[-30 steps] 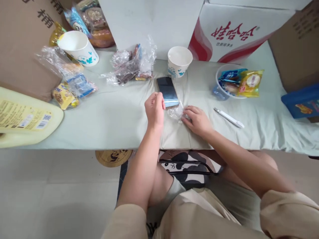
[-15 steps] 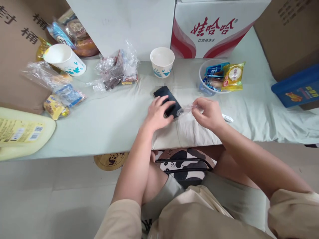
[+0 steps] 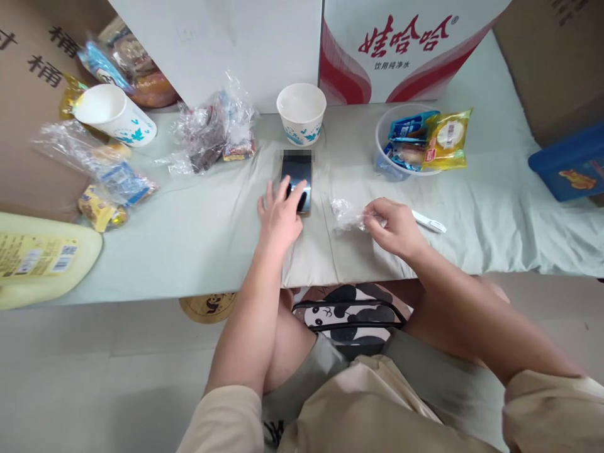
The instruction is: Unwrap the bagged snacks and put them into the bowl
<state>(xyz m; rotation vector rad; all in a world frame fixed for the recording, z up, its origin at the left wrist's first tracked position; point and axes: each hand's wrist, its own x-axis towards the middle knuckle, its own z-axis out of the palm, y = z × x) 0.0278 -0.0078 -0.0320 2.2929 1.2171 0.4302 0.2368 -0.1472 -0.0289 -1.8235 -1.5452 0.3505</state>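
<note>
My left hand (image 3: 282, 218) lies over the lower part of a black smartphone (image 3: 296, 168), its fingers spread and touching the screen. The phone rests flat on the pale green cloth (image 3: 202, 239), nearly upright in view. To its right, my right hand (image 3: 395, 225) is closed, thumb and fingers pinching the edge of a crumpled clear plastic wrapper (image 3: 345, 215). Just beyond that hand lies a slim white stick-like item (image 3: 429, 221), partly hidden behind the fingers. A white paper bowl (image 3: 302, 113) with blue leaf prints stands behind the phone.
At the back right, a clear tub (image 3: 401, 170) holds blue packets and a yellow packet (image 3: 448, 139). Wrapped snacks (image 3: 207, 135) lie left of the bowl, near a tilted paper cup (image 3: 116, 116). White cartons (image 3: 410, 50) stand behind; a yellow bottle (image 3: 47, 261) lies front left.
The phone has turned from slanted to nearly straight and shifted left, with my left hand moving along. The wrapper is spread wider beside my right hand, and more of the white stick shows.
</note>
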